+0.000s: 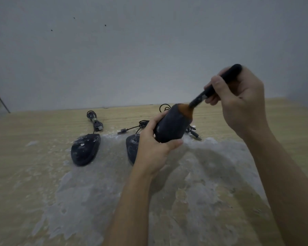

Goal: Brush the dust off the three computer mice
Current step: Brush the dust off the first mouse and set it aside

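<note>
Holding one mouse [172, 124] raised at frame centre, the left hand [152, 148] grips it; the right hand [238, 102] clasps the brush [215, 86], bristles touching its top. Two dusty mice [85, 150] lie on the table [34, 174] lower left.

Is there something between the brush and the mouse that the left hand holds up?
Nothing visible. The brush in the right hand already has its bristles on the far end of the held mouse; the left hand grips lower down.
</note>
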Action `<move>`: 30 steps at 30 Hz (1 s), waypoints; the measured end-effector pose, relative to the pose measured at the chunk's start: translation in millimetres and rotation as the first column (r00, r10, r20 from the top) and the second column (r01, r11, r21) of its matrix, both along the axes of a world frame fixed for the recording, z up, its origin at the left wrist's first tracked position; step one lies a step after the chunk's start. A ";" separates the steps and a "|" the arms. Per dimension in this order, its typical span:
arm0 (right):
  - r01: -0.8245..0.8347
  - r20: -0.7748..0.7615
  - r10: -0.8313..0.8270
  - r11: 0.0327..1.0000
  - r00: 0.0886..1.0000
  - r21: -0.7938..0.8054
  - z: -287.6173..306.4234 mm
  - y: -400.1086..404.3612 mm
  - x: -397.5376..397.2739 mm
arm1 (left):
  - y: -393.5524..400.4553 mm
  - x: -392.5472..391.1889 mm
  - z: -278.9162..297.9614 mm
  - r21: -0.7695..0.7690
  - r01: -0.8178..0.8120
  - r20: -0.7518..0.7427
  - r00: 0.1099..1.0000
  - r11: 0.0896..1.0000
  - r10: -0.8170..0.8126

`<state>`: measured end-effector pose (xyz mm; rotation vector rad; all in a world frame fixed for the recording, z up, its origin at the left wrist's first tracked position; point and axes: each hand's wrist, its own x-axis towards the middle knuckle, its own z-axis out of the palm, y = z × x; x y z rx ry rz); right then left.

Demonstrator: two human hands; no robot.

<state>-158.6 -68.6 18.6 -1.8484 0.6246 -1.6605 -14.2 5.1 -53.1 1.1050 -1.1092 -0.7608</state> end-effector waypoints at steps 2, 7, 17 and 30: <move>-0.061 -0.002 0.061 0.998 0.998 -0.025 0.5 3.8 5.2 | -1.0 -0.8 0.1 0.003 0.000 -0.002 1.000 1.000 0.000; -0.105 -0.210 0.103 0.995 0.972 0.002 3.8 5.8 0.7 | 0.1 -1.7 -3.8 0.000 -0.019 -0.002 1.000 1.000 0.019; -0.101 -0.308 0.060 0.988 0.949 -0.119 2.8 14.5 10.2 | 0.3 3.4 -0.7 0.011 -0.095 0.101 0.990 0.995 0.094; -0.112 -0.212 0.069 0.973 0.975 -0.200 1.5 20.7 16.0 | 0.0 17.4 7.0 0.062 -0.117 -0.035 0.992 0.991 0.120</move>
